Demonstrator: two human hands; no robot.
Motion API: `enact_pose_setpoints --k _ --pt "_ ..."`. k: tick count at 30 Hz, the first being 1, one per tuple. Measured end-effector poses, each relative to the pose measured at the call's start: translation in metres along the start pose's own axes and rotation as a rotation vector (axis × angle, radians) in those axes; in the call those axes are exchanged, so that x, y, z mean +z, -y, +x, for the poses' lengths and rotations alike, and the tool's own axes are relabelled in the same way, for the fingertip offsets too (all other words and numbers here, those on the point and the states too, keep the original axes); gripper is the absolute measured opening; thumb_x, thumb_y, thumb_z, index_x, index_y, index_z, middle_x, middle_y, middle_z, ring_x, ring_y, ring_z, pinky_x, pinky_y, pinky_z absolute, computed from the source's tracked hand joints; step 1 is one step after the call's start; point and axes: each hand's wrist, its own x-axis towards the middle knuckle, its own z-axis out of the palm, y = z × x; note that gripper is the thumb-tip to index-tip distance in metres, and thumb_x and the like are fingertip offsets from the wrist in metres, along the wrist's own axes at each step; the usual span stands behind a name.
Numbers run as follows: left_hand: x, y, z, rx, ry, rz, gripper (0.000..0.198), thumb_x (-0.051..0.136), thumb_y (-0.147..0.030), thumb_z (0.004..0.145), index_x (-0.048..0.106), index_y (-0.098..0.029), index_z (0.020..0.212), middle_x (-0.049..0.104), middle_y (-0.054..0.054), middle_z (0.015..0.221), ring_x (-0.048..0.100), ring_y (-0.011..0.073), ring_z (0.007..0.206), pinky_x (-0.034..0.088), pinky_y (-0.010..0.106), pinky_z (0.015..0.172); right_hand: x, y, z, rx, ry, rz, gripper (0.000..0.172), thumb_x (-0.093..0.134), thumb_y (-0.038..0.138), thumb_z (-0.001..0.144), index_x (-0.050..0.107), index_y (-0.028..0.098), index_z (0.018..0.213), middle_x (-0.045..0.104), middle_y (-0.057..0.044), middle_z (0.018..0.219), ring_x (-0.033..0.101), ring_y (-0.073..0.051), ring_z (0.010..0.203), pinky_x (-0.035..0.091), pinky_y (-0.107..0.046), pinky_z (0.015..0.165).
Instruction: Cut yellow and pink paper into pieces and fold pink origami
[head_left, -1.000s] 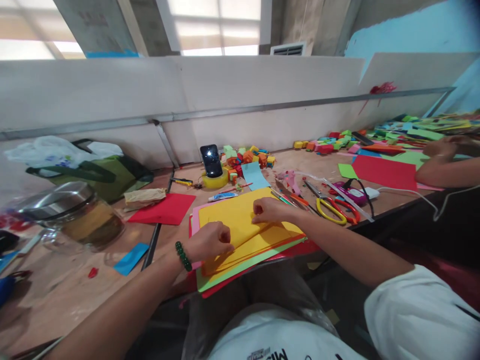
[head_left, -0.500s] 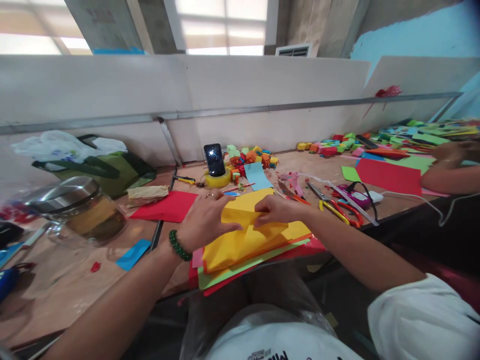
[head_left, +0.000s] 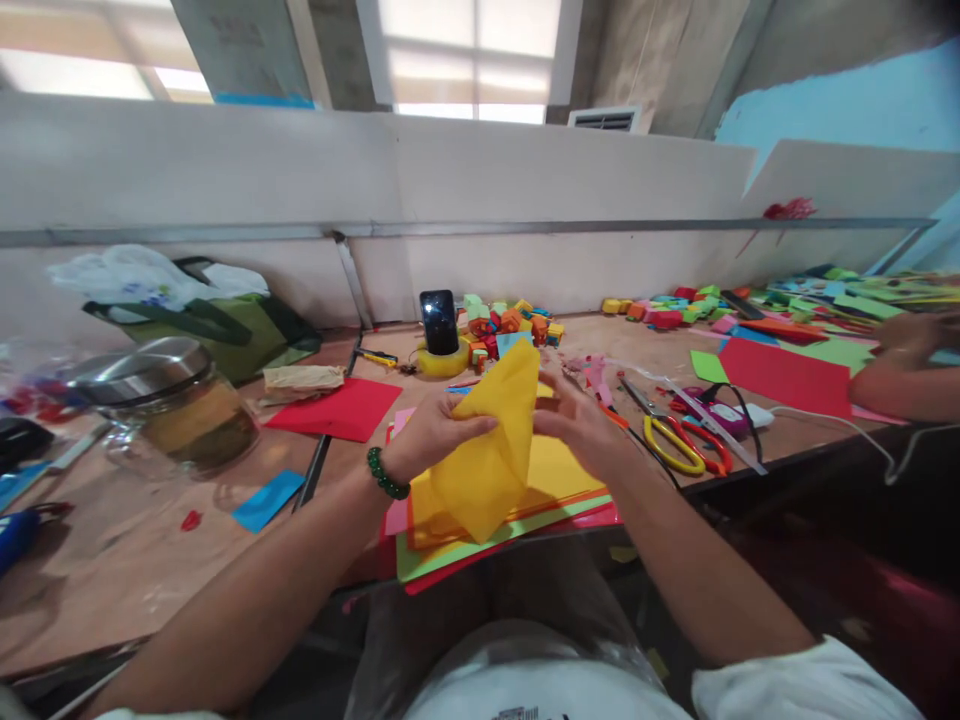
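Note:
A creased sheet of yellow paper [head_left: 487, 455] stands tilted up in front of me. My left hand [head_left: 435, 435] grips its left side, thumb on the near face and the other fingers hidden behind. A green bead bracelet [head_left: 386, 475] circles that wrist. At the sheet's right edge is my right hand [head_left: 574, 425], its fingers bent and apart; whether the tips touch the paper I cannot tell. Beneath lies a stack of coloured paper [head_left: 562, 475], yellow on top, with orange, green and red edges showing at the table's front.
Scissors [head_left: 675, 440] lie to the right, near a pink glue gun [head_left: 598, 378]. A phone [head_left: 439, 322] stands in a tape roll [head_left: 442, 360] before small paper cubes [head_left: 517, 320]. At left are a glass jug [head_left: 187, 420] and a green bag [head_left: 232, 335]. Another person's arm [head_left: 911, 380] rests far right.
The yellow paper has been lifted off the stack and tilted upright. My right hand has moved from pressing on it to its right edge; my left hand now grips its left side.

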Motion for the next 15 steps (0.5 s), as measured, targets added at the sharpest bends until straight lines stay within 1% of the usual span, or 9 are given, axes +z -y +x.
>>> enact_pose_setpoints --k 1,3,5,9,12,15 --pt "0.002 0.002 0.0 -0.016 0.016 -0.048 0.05 0.079 -0.051 0.06 0.07 -0.011 0.089 0.072 0.007 0.083 0.066 0.0192 0.069 0.051 0.027 0.061 0.006 -0.007 -0.002 0.075 0.053 0.06 0.056 0.083 0.047 0.056 0.061 0.024 0.101 0.072 -0.002 0.09 0.069 -0.023 0.08 0.057 -0.037 0.071" --pt "0.005 0.006 0.0 -0.017 0.04 -0.09 0.049 0.082 -0.049 0.058 0.07 -0.011 0.087 0.072 0.007 0.086 0.065 0.0185 0.07 0.051 0.028 0.064 0.012 -0.02 -0.004 0.179 0.101 0.139 0.055 0.085 0.039 0.056 0.059 0.023 0.1 0.073 -0.002 0.09 0.071 -0.023 0.079 0.058 -0.037 0.071" --pt "0.006 0.009 0.0 -0.04 0.06 -0.107 0.048 0.082 -0.048 0.058 0.07 -0.012 0.086 0.072 0.006 0.086 0.065 0.0175 0.071 0.051 0.027 0.065 0.012 -0.029 -0.005 0.22 0.066 0.174 0.057 0.086 0.033 0.055 0.056 0.022 0.101 0.074 -0.002 0.089 0.071 -0.022 0.077 0.059 -0.036 0.071" --pt "0.003 0.018 0.003 -0.108 0.038 -0.102 0.046 0.083 -0.048 0.055 0.068 -0.012 0.08 0.068 0.003 0.075 0.06 0.0142 0.064 0.046 0.024 0.058 0.007 -0.035 -0.008 0.214 -0.026 0.159 0.064 0.088 0.03 0.052 0.053 0.023 0.106 0.074 -0.001 0.09 0.072 -0.023 0.079 0.059 -0.037 0.072" --pt "0.003 0.026 0.005 -0.059 0.023 -0.063 0.045 0.081 -0.052 0.055 0.063 -0.012 0.069 0.061 0.0 0.065 0.053 0.0115 0.059 0.041 0.022 0.053 0.008 -0.034 -0.011 0.174 -0.048 0.127 0.065 0.088 0.031 0.052 0.053 0.023 0.106 0.073 -0.002 0.095 0.071 -0.025 0.084 0.059 -0.039 0.075" --pt "0.007 0.031 0.005 -0.005 0.019 -0.016 0.048 0.077 -0.056 0.057 0.054 -0.014 0.06 0.048 -0.004 0.057 0.044 0.0083 0.054 0.034 0.02 0.049 0.011 -0.034 -0.015 0.151 -0.056 0.093 0.065 0.088 0.031 0.051 0.054 0.023 0.106 0.072 -0.004 0.103 0.07 -0.026 0.091 0.059 -0.039 0.079"
